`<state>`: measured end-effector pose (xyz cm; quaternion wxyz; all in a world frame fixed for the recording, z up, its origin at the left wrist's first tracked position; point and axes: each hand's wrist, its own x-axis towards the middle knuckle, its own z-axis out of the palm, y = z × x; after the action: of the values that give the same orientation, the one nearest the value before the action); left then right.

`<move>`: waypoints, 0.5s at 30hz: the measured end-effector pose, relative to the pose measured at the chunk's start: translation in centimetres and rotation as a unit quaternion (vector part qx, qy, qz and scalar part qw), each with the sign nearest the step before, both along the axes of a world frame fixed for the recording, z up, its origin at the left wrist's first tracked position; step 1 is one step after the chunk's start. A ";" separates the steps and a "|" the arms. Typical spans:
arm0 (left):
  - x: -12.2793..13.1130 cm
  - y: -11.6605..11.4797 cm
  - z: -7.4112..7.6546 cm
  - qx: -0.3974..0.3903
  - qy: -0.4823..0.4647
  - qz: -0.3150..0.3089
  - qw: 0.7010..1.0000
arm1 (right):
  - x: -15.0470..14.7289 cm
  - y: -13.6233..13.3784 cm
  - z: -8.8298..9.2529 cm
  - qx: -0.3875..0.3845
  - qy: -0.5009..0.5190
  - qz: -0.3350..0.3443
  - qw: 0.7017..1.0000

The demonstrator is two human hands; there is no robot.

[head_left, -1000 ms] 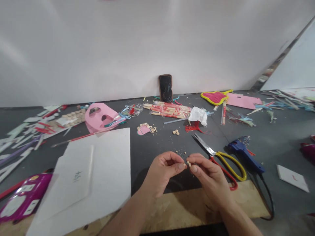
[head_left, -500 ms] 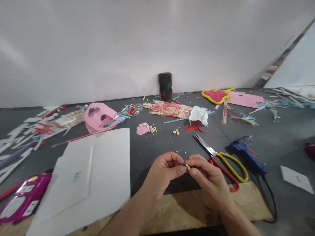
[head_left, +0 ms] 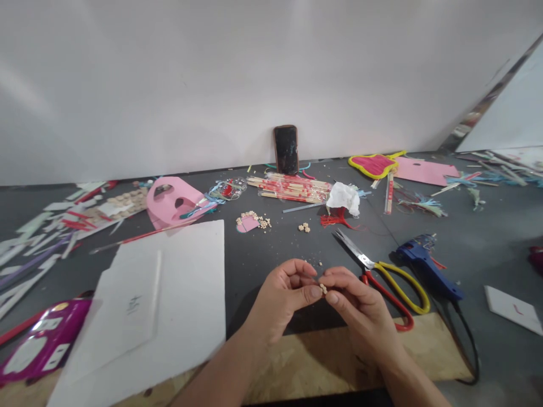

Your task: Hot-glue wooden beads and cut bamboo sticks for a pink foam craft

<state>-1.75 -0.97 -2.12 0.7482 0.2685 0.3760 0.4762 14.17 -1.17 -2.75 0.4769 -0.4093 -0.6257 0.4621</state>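
Observation:
A small cluster of beige beads (head_left: 323,289) is pinched between the fingertips of both hands, low in the middle of the head view. My left hand (head_left: 286,294) is closed, thumb and fingers meeting at the cluster's left side. From the right, my right hand (head_left: 360,302) grips it the same way, its fingers curled. Beyond the hands lie a few joined bead clusters (head_left: 304,228). A pink cardboard piece (head_left: 248,225) edged with similar beads sits farther left. Red-and-yellow-handled scissors (head_left: 369,265) rest open just right of my right hand.
A blue glue gun (head_left: 430,268) with a black cable lies right of the scissors. White foam sheets (head_left: 186,299) cover the left front. Behind are a pink mask (head_left: 173,200), wrapped sticks (head_left: 288,188), crumpled white paper (head_left: 343,199) and a leaning phone (head_left: 286,150).
The view has shifted very slightly. Both hands stay in nearly the same place, with the bead cluster turned a little between the fingertips.

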 end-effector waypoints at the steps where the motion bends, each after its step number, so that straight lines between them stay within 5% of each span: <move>1: 0.0 0.0 0.0 0.001 0.001 0.000 1.000 | 0.0 0.0 0.0 0.002 0.000 0.003 1.000; 15: -0.1 0.0 -0.2 0.003 0.007 -0.010 1.000 | 0.2 0.0 -0.1 0.025 0.008 0.013 1.000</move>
<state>-1.85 -0.98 -2.32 0.7493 0.2783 0.3771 0.4680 14.36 -1.22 -2.89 0.4861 -0.3852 -0.6382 0.4560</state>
